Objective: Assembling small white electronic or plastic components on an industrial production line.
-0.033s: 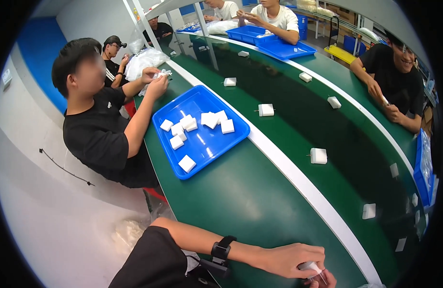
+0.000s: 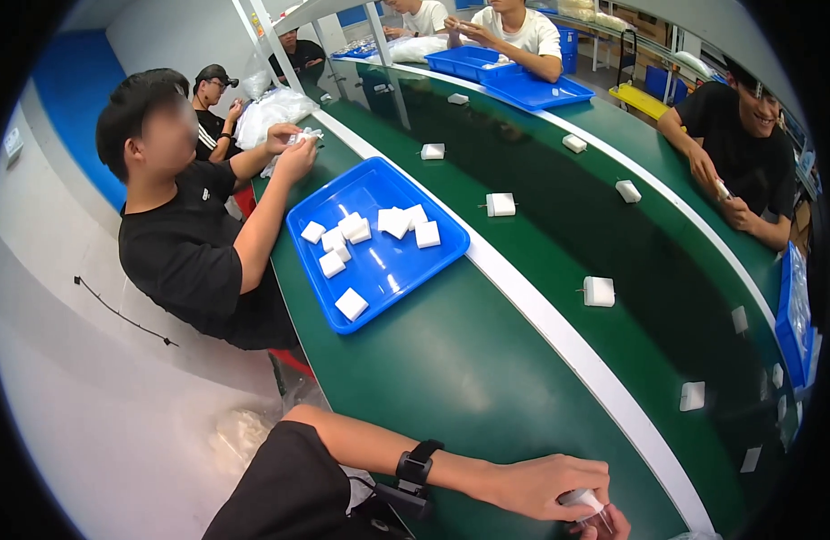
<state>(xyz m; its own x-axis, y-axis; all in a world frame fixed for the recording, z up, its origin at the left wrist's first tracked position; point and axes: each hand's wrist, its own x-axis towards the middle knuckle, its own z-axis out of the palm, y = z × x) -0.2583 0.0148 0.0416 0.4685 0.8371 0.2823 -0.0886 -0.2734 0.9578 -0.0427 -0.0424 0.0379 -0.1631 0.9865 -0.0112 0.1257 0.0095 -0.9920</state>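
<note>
At the lower right, my left hand (image 2: 545,486) is closed around a small white piece (image 2: 578,498) with a clear, shiny part that could be film or plastic. Close by, the fingers of my right hand (image 2: 617,520) curl against the same piece from the other side. Most of the right hand lies beyond the lower edge, and the fingers hide much of the piece. Both hands are above the green tabletop (image 2: 433,378), near a white rail (image 2: 559,333). A black strap with a small device (image 2: 415,470) circles my left wrist.
A blue tray (image 2: 376,171) with several white blocks stands ahead on the table. Beyond the rail, similar white blocks (image 2: 599,292) lie spaced along a dark green belt (image 2: 541,252). A co-worker (image 2: 181,234) sits at the left; others work farther along and across.
</note>
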